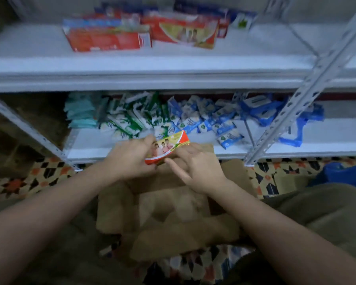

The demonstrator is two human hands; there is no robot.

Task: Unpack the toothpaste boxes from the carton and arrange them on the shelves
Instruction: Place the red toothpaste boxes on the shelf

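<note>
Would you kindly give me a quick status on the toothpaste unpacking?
Left hand and right hand both grip one toothpaste box above the open carton. Upper shelf partly stocked. Nothing blocking.

Red toothpaste box (167, 147) tilted above the open brown carton (173, 212) on the floor; more red boxes (144, 36) lie flat on the upper white shelf (49, 64).

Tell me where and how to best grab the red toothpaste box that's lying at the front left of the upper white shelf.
Probably across the long faces near the middle of the red toothpaste box, coming from the front and above. It lies flat with its length along the white upper shelf edge, a second red box close on its right and more boxes behind, so only the front and top are free.
</note>
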